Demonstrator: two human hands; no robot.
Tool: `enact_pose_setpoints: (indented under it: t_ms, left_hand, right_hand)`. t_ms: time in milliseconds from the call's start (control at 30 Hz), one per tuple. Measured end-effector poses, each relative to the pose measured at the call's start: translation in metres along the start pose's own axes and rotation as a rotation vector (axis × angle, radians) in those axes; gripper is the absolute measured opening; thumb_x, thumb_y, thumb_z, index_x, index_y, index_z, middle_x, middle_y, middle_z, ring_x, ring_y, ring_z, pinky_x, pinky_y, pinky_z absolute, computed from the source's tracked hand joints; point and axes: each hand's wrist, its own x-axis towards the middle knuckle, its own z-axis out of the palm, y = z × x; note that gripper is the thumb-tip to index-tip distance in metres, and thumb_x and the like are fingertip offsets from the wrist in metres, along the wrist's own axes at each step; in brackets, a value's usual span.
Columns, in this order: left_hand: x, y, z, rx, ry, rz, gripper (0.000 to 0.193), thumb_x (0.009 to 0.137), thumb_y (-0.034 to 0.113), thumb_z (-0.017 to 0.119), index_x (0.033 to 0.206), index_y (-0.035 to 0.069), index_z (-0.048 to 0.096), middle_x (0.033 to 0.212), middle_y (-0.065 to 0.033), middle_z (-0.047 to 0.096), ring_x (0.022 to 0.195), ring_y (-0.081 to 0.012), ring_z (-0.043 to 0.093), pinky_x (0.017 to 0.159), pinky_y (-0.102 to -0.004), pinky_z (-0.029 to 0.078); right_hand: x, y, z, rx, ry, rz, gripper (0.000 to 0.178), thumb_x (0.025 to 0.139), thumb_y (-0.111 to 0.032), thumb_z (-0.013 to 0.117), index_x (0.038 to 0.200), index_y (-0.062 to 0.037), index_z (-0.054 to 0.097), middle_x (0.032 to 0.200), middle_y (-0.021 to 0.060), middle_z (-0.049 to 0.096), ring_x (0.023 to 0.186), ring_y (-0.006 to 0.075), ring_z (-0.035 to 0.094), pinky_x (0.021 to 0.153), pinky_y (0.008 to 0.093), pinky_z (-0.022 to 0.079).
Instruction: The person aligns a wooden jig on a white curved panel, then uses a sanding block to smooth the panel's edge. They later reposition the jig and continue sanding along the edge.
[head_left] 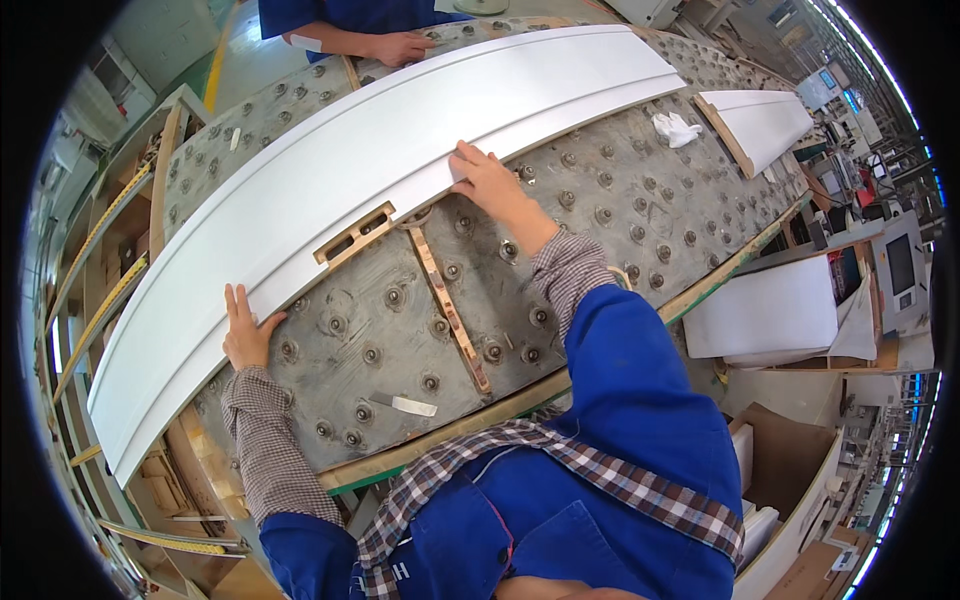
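Observation:
A long white panel with a grooved near edge lies across the metal table, from the left front to the far right. My left hand rests at the panel's near edge toward its left end, fingers stretched and thumb apart. Farther right, my right hand lies with its fingers on the same edge, spread and not wrapped round it. Between my hands, a wooden piece with slots sits at a cutout in that edge. A narrow wooden strip extends from near it toward me.
Ball rollers stud the metal table. A flat blade-like tool lies near its front edge. A crumpled white cloth and a smaller white panel are at the right. Across the table is another person's hand. Wooden racking stands left.

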Motion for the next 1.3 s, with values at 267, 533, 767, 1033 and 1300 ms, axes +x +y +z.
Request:
enact_pose_setpoints:
  t_ms: [267,533,767,1033,1300]
  left_hand:
    - [0.003,0.008,0.011,0.003,0.058,0.056,0.083,0.07,0.045,0.069,0.135,0.012,0.03,0.145,-0.0039,0.022,0.117,-0.0255,0.047,0.084,-0.0385,0.048]
    - [-0.077,0.051,0.022,-0.061,0.036,0.275,0.053,0.082,0.035,0.06,0.118,-0.003,0.05,0.109,-0.0206,0.057,0.104,-0.0315,0.052,0.092,-0.0352,0.04]
    - [-0.14,0.219,-0.009,-0.51,-0.12,0.737,0.033,0.083,0.031,0.06,0.091,-0.001,0.06,0.086,-0.0161,0.062,0.078,-0.031,0.059,0.07,-0.0378,0.047]
    - [-0.237,0.317,-0.02,-0.818,-0.233,1.207,0.027,0.084,0.023,0.059,0.07,-0.001,0.057,0.062,-0.0186,0.054,0.056,-0.0337,0.049,0.055,-0.0408,0.04]
    - [-0.324,0.335,-0.031,-0.802,-0.458,1.345,0.042,0.089,0.029,0.056,0.06,0.0,0.045,0.051,-0.0181,0.041,0.049,-0.0292,0.037,0.05,-0.039,0.036]
  right_hand:
    - [-0.045,-0.028,-0.016,0.023,0.017,0.022,0.011,0.069,-0.011,0.062,0.078,-0.0037,0.06,0.082,0.0125,0.061,0.076,0.0306,0.058,0.065,0.04,0.048]
    - [-0.179,-0.11,-0.051,0.328,-0.14,-0.041,0.013,0.07,-0.015,0.056,0.067,-0.0037,0.051,0.068,0.0136,0.054,0.064,0.033,0.055,0.054,0.0422,0.043]
    - [-0.328,-0.133,-0.08,0.31,0.01,0.338,0.013,0.078,-0.016,0.054,0.081,-0.004,0.059,0.079,0.0119,0.06,0.075,0.0303,0.058,0.062,0.0412,0.045]
    - [-0.465,-0.209,-0.149,0.014,0.163,1.006,0.016,0.079,-0.017,0.055,0.09,-0.0063,0.061,0.09,0.0086,0.061,0.084,0.0275,0.059,0.069,0.0398,0.047]
    - [-0.631,-0.281,-0.294,-0.746,0.605,1.504,0.019,0.073,-0.018,0.057,0.088,-0.0072,0.06,0.081,0.0112,0.061,0.071,0.03,0.06,0.06,0.0406,0.049]
